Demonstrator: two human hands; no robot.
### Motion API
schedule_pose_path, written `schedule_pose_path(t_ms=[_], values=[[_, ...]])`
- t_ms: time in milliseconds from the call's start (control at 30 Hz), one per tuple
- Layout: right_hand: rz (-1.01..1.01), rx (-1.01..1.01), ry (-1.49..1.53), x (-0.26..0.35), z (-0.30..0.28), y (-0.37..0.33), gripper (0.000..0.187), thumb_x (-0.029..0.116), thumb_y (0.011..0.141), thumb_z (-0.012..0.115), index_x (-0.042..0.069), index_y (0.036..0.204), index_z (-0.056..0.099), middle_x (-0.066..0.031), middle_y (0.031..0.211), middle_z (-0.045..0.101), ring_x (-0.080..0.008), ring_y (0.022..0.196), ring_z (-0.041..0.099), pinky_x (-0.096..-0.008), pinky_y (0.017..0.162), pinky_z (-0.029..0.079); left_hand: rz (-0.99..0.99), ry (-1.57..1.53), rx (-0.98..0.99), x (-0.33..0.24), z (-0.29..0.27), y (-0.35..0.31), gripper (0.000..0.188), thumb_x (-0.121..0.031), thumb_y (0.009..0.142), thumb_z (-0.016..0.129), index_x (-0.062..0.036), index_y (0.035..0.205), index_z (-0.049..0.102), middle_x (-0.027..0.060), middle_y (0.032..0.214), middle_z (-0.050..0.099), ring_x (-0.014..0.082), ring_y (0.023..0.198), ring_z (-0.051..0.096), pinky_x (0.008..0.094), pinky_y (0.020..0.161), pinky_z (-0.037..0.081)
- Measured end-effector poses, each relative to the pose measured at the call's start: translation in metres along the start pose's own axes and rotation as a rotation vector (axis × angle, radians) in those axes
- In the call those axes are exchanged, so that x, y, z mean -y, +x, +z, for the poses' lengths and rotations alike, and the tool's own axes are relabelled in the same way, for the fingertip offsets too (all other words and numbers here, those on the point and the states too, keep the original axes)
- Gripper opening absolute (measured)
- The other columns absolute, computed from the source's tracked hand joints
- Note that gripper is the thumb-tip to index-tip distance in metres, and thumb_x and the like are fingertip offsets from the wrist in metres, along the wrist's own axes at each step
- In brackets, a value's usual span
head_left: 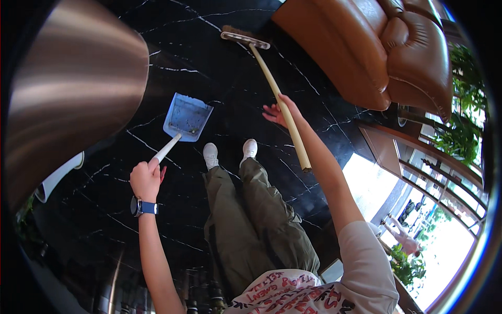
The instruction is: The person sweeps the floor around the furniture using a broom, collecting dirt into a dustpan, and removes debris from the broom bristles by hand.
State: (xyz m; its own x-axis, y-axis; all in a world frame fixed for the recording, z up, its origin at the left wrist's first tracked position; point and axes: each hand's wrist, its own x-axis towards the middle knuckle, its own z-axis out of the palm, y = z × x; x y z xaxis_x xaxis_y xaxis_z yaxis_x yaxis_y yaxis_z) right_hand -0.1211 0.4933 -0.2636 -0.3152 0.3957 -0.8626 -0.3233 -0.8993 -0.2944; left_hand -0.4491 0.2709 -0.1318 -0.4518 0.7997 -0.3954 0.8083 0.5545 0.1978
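Observation:
My left hand (145, 180) is closed around the pale handle of a blue dustpan (187, 116). The pan's open edge points away from me, and small bits of debris lie in it. On the right, my right hand (276, 112) holds a broom (269, 78) partway along its light wooden stick. My thumb lies over the stick while the other fingers are loosely curled and partly stretched to the left. The broom's brown bristle head is at the far end, beyond the dustpan and to its right. The stick's free end lies along my right forearm.
A dark, white-veined floor (219, 78) spreads around my feet. At the left stands a large curved copper-coloured pillar-like surface (86, 73). A brown leather sofa (345, 47) is at the far right. Glass panes, green plants (460, 131) and a distant person (405, 238) show along the right.

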Motion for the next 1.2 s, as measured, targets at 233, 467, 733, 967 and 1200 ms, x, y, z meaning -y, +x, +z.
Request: schedule_pose_path(t_ms=[233,467,733,967,1200], values=[[-0.044,-0.364,-0.955,0.003,0.029,0.031,0.020,0.014,0.072,0.054,-0.005,0.071,0.048,-0.0128,0.062,0.054,-0.0200,0.050,0.055,-0.0294,0.036,0.043,-0.150,-0.113,-0.046,0.005,0.010,-0.001,0.019,-0.016,0.064,0.062,0.0017,0.062,0.054,0.0170,0.061,0.054,0.0332,0.060,0.055,0.0375,0.054,0.044],[-0.201,-0.414,-1.021,0.007,0.002,0.028,0.021,0.008,0.069,0.055,-0.005,0.056,0.047,-0.0092,0.042,0.044,-0.0183,0.031,0.045,-0.0298,0.030,0.035,-0.221,-0.134,-0.077,0.005,0.010,-0.003,0.028,-0.023,0.060,0.067,0.0013,0.058,0.053,0.0152,0.055,0.053,0.0314,0.055,0.054,0.0354,0.050,0.043],[-0.093,-0.523,-1.583,0.048,-0.003,0.042,0.021,0.010,0.072,0.053,-0.008,0.063,0.049,-0.0114,0.048,0.050,-0.0209,0.037,0.050,-0.0320,0.032,0.041,-0.164,-0.089,-0.146,-0.004,0.012,-0.003,0.029,-0.024,0.063,0.065,0.0000,0.056,0.052,0.0145,0.052,0.053,0.0307,0.052,0.054,0.0354,0.047,0.042],[-0.003,-0.395,-1.534,-0.040,-0.019,0.014,0.015,0.003,0.068,0.052,-0.010,0.068,0.045,-0.0141,0.051,0.052,-0.0220,0.040,0.054,-0.0330,0.034,0.043,-0.200,-0.057,-0.127,0.004,0.017,0.001,0.029,-0.025,0.065,0.064,-0.0013,0.055,0.051,0.0144,0.054,0.053,0.0306,0.053,0.055,0.0357,0.047,0.043],[0.174,-0.242,-1.542,-0.129,-0.015,-0.071,0.025,0.006,0.069,0.050,-0.007,0.086,0.036,-0.0149,0.061,0.051,-0.0191,0.044,0.054,-0.0315,0.034,0.045,-0.150,-0.028,-0.115,-0.003,0.009,-0.001,0.028,-0.026,0.066,0.063,-0.0014,0.057,0.053,0.0150,0.055,0.054,0.0321,0.056,0.055,0.0376,0.050,0.044]])
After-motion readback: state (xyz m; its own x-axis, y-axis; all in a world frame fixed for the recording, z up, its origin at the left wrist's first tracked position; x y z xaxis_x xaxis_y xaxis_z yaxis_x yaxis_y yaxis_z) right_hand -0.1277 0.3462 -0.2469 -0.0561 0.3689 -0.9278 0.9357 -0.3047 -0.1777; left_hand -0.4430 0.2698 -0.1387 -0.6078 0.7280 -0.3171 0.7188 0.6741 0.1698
